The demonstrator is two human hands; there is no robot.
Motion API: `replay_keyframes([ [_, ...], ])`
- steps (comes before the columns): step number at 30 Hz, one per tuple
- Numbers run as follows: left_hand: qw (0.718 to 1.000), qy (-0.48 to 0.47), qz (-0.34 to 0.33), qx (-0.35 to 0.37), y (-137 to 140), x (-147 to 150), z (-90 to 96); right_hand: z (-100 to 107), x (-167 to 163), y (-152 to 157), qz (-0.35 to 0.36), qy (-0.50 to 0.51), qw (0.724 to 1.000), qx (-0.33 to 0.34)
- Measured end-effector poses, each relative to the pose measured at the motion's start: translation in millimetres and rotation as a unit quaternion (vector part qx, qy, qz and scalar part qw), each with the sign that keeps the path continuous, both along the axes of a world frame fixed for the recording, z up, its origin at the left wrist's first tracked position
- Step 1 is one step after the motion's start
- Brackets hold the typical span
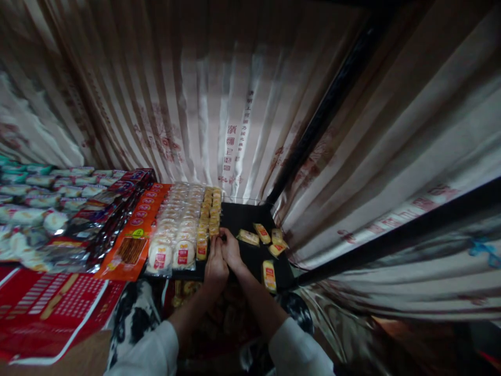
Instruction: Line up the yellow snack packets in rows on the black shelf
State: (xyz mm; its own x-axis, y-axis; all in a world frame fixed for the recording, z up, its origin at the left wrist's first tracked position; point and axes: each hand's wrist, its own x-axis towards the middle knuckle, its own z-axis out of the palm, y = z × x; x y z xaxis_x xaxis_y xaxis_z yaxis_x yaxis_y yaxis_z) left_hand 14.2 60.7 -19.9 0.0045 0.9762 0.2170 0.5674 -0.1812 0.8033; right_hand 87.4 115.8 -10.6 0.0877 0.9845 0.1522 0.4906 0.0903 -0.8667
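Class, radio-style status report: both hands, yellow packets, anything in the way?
Left hand and right hand together at yellow packet rows; grip hidden. Loose packets lie right, on black surface. Nothing visibly blocking.

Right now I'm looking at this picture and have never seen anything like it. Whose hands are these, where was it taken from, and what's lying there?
There is no machine here: you see a person's bare left hand and right hand. The camera is worn on the head, looking forward and down, so the forearms reach in from the bottom. On the black surface stand rows of small yellow packets; left of them are round white packets, then an orange pack. Several loose yellow packets lie to the right. The hands meet at the near end of the yellow rows; whether they hold something is too dim to tell.
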Motion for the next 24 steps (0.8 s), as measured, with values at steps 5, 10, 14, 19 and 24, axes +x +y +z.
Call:
replay_keyframes([
  [5,0.999,-0.004,0.023,0.027,-2,3,-0.4,1,1,1,0.011,-0.036,0.999,0.037],
  [10,0.999,-0.007,0.019,0.035,-5,2,-0.2,-4,1,1,0.03,-0.064,0.997,0.031],
  [14,1.0,-0.008,-0.006,0.022,-7,-1,-0.4,-5,8,-4,0.043,-0.065,0.997,0.026],
  [19,1.0,0.008,-0.003,0.022,-12,-3,1.8,7,30,-4,-0.052,-0.081,0.993,0.064],
  [24,0.999,0.03,-0.018,0.03,-15,-1,-3.2,11,34,12,-0.019,0.094,0.995,-0.014],
])
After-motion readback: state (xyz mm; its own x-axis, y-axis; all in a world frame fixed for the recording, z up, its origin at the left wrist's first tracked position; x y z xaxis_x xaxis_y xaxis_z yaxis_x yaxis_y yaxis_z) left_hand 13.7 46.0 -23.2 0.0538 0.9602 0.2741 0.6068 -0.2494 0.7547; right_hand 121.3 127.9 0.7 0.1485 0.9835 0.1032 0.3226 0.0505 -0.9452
